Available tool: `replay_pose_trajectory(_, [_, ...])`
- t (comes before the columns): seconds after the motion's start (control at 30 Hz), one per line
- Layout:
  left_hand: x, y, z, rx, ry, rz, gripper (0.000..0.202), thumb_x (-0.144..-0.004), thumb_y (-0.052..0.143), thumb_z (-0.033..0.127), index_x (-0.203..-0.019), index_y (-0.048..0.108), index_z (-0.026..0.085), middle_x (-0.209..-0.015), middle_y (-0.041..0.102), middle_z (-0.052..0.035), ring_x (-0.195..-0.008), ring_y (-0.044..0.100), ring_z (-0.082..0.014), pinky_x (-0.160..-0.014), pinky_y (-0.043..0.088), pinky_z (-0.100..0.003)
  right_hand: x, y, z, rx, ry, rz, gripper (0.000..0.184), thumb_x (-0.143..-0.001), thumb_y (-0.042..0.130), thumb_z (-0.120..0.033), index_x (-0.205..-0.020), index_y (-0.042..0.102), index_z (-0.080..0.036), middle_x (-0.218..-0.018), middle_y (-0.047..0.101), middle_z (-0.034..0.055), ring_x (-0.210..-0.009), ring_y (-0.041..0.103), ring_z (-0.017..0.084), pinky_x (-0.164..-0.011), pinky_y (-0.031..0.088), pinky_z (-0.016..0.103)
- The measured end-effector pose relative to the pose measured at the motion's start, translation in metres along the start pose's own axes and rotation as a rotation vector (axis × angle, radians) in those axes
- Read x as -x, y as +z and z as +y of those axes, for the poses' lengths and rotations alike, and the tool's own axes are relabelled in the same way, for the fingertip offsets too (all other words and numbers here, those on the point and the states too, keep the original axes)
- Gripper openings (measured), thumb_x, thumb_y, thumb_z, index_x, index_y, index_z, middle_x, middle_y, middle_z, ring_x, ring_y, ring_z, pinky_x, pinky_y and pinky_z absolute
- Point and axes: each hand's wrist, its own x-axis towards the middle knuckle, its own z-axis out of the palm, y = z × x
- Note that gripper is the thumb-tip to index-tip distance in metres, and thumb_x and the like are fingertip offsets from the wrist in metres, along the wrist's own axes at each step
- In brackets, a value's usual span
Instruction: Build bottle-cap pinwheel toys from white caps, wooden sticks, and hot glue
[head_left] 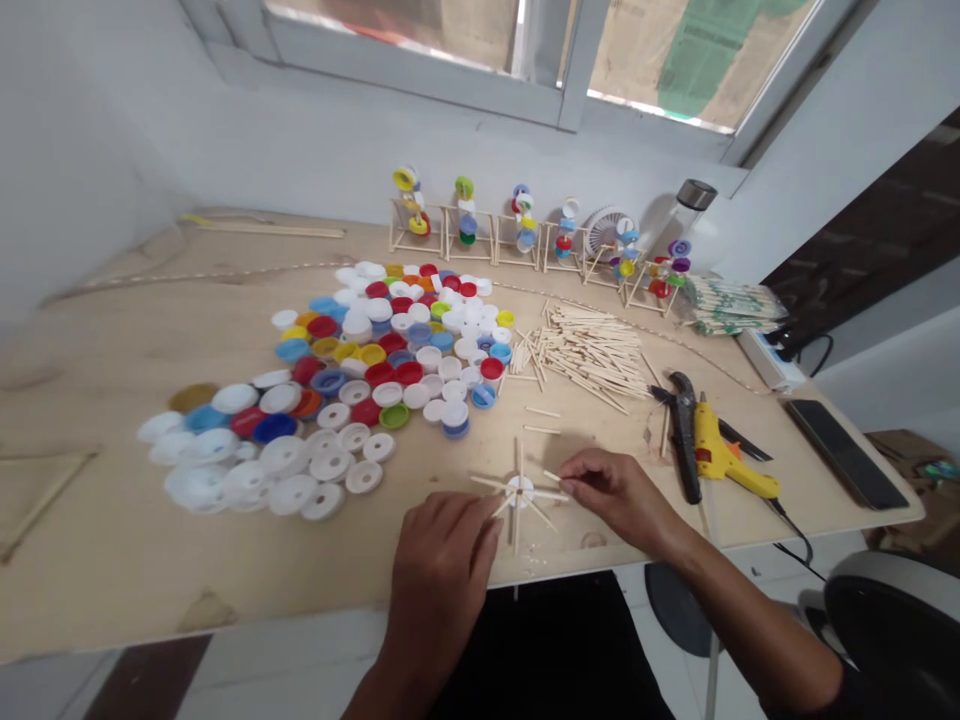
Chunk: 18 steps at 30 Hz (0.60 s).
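Note:
Near the table's front edge lies a small white disc point(520, 490) with thin wooden sticks spread out from it like spokes. My left hand point(442, 560) is beside it, thumb and fingers closed around the end of one spoke at its lower left. To the right, my right hand point(611, 495) pinches a short wooden stick point(553, 476) between thumb and fingertips, just over the spokes. Two loose sticks point(541, 430) lie a little behind the wheel of sticks. Farther back is a big heap of wooden sticks point(592, 350).
Many coloured bottle caps point(390, 370) cover the left middle. Several finished stick-and-cap wheels point(466, 222) stand along the wall, near a small fan point(604, 232) and a bottle point(679, 220). At right lie a yellow glue gun point(724, 455), a black tool point(683, 430) and a phone point(844, 452).

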Motion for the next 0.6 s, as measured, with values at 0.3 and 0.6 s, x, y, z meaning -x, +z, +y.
replay_pose_trajectory(0.3, [-0.012, 0.001, -0.008, 0.024, 0.034, -0.001, 0.023, -0.086, 0.047, 0.01, -0.093, 0.067, 0.018, -0.08, 0.068, -0.0041, -0.081, 0.059, -0.0191, -0.072, 0.043, -0.034, -0.007, 0.0, -0.012, 0.199, -0.136, -0.082, 0.01, -0.085, 0.057, -0.021, -0.083, 0.067, -0.019, -0.08, 0.067, 0.0031, -0.075, 0.061, 0.015, -0.067, 0.044, 0.025])
replay_pose_trajectory(0.6, [-0.011, 0.003, -0.009, 0.052, 0.006, -0.021, 0.024, -0.085, 0.048, 0.008, -0.095, 0.068, 0.017, -0.083, 0.067, -0.0055, -0.083, 0.058, -0.0204, -0.074, 0.042, -0.035, -0.01, 0.002, -0.013, 0.298, -0.173, -0.087, 0.011, -0.086, 0.056, -0.02, -0.085, 0.068, -0.02, -0.081, 0.068, 0.0024, -0.076, 0.061, 0.015, -0.068, 0.043, 0.025])
